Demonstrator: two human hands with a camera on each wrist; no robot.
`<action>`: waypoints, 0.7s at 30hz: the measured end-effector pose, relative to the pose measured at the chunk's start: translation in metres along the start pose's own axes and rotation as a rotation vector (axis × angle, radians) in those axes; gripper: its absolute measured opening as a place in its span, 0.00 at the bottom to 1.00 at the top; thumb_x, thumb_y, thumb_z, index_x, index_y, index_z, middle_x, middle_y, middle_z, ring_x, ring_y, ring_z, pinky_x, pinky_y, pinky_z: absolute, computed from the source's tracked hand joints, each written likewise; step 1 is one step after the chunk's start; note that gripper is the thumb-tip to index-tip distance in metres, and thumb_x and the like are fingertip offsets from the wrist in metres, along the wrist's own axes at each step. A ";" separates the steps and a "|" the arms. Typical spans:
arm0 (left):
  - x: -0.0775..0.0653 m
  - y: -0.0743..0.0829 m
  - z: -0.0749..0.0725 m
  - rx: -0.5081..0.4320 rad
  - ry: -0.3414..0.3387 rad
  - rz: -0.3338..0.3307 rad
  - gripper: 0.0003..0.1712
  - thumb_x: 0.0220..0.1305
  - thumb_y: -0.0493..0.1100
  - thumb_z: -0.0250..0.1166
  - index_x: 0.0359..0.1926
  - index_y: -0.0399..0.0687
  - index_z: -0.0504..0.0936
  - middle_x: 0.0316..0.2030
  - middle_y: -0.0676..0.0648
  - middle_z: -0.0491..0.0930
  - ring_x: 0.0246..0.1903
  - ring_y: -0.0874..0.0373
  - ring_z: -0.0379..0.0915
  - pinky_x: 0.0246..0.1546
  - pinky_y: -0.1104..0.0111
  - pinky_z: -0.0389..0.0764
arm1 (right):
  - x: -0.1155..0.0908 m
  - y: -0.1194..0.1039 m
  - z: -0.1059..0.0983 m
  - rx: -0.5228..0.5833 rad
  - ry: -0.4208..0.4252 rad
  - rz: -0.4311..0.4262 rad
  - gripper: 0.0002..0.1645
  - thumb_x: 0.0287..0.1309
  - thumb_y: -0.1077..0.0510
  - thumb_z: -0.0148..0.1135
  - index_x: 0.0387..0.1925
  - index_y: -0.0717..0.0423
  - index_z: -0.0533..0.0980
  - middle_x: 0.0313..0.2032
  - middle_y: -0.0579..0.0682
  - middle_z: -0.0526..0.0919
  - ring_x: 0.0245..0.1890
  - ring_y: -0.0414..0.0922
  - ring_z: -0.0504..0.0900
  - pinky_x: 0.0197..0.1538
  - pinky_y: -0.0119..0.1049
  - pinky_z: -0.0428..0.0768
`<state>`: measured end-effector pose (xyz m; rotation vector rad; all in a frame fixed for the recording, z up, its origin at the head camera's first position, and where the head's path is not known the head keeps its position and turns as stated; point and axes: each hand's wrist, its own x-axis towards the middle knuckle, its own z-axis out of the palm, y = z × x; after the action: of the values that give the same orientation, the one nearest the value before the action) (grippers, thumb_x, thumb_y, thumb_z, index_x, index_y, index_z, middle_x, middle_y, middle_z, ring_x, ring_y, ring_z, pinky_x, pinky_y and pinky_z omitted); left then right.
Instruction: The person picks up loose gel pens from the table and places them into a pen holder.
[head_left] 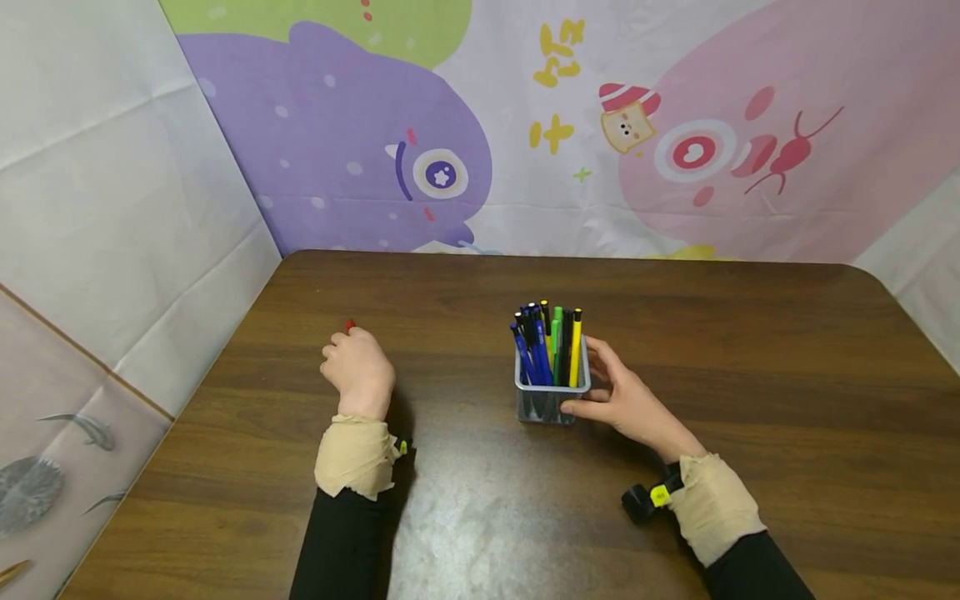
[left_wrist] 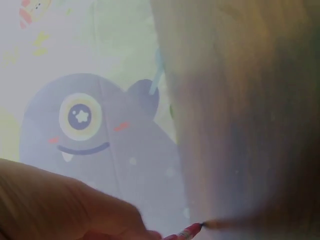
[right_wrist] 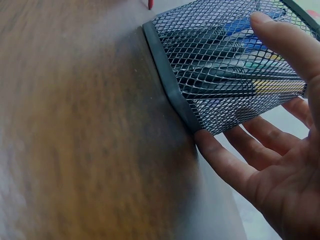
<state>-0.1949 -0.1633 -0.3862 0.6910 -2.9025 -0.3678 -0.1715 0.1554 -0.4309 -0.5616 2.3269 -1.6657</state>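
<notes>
A square wire-mesh pen holder (head_left: 546, 407) stands on the table, packed with blue, black, green and yellow pens (head_left: 542, 346). My right hand (head_left: 633, 404) grips its right side, the thumb at the front and the fingers behind. Through the mesh (right_wrist: 220, 60) in the right wrist view the pens show, and the fingers (right_wrist: 225, 160) reach round the lower edge. Further left, my left hand (head_left: 358, 367) pinches a red pen (left_wrist: 187, 232) whose dark tip points at the tabletop. Most of that pen is hidden by the hand; a red end (head_left: 350, 323) shows past the knuckles.
The brown wooden table (head_left: 465, 483) has its far edge against a cartoon-printed cloth (head_left: 525, 192). White cloth (head_left: 127, 167) hangs at the left side. A small black camera (head_left: 640, 502) juts from the right wrist, low over the table.
</notes>
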 end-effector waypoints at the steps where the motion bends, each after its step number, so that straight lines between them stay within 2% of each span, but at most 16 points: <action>1: 0.000 0.000 -0.001 0.003 0.021 -0.009 0.16 0.58 0.31 0.48 0.45 0.26 0.72 0.44 0.28 0.71 0.44 0.35 0.67 0.40 0.49 0.71 | 0.000 0.000 0.000 0.001 0.001 0.001 0.50 0.44 0.53 0.70 0.65 0.40 0.51 0.60 0.59 0.63 0.60 0.56 0.66 0.48 0.44 0.76; 8: 0.003 -0.003 -0.008 -0.013 0.180 -0.029 0.13 0.56 0.32 0.51 0.42 0.28 0.73 0.42 0.30 0.73 0.44 0.36 0.66 0.42 0.50 0.70 | 0.000 0.000 0.000 -0.004 0.000 -0.001 0.51 0.44 0.53 0.70 0.65 0.40 0.50 0.60 0.59 0.63 0.60 0.57 0.66 0.49 0.44 0.76; 12: 0.003 -0.003 -0.009 -0.074 0.290 0.010 0.12 0.53 0.31 0.54 0.39 0.29 0.73 0.40 0.31 0.73 0.40 0.35 0.66 0.41 0.51 0.69 | 0.000 0.000 0.000 -0.001 0.000 -0.005 0.50 0.44 0.54 0.70 0.65 0.40 0.51 0.60 0.59 0.63 0.60 0.56 0.65 0.48 0.44 0.76; 17: 0.002 0.000 -0.010 -0.146 0.482 0.070 0.08 0.54 0.30 0.54 0.36 0.30 0.73 0.36 0.31 0.74 0.36 0.35 0.67 0.40 0.51 0.69 | 0.001 0.001 0.000 -0.002 0.000 -0.012 0.50 0.44 0.54 0.70 0.65 0.41 0.50 0.60 0.59 0.64 0.60 0.57 0.66 0.48 0.43 0.76; 21: 0.002 0.003 -0.012 -0.171 0.593 0.095 0.09 0.54 0.30 0.53 0.38 0.31 0.72 0.34 0.33 0.73 0.34 0.36 0.66 0.38 0.53 0.68 | 0.001 0.002 0.000 -0.004 0.001 -0.014 0.51 0.44 0.53 0.70 0.66 0.41 0.50 0.59 0.59 0.63 0.60 0.57 0.65 0.48 0.42 0.76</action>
<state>-0.1960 -0.1642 -0.3740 0.5211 -2.3020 -0.3266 -0.1726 0.1552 -0.4333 -0.5786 2.3327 -1.6687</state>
